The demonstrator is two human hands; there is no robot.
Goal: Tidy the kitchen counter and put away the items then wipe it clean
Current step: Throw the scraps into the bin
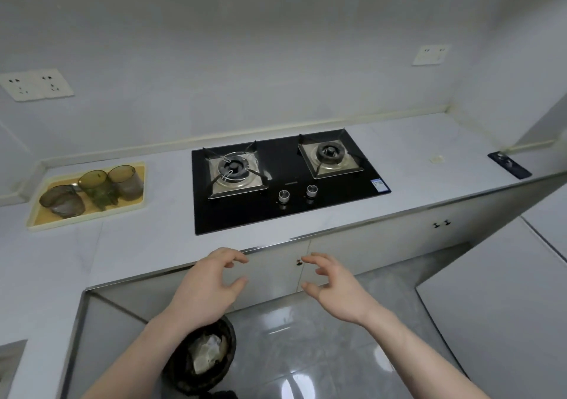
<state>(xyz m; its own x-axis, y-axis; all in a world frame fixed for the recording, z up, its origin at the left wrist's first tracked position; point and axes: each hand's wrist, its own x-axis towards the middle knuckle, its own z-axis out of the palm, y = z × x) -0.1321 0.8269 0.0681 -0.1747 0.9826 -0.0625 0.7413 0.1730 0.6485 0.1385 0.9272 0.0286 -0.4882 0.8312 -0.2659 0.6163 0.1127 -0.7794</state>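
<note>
**Empty hands before the counter**

Nearest the camera a bin (204,357) stood on the floor, crumpled paper inside it. Above it the left hand (206,285) and right hand (336,288) hung apart in the air, fingers loosely curled, holding nothing, just short of the counter (147,245) edge. A black hob (285,183) sat in the middle of the counter. Well to its left lay a tray (89,197) bearing tinted cups (125,182), two upright and others tipped over. A small dark plate (509,164) lay at the far right.
</note>
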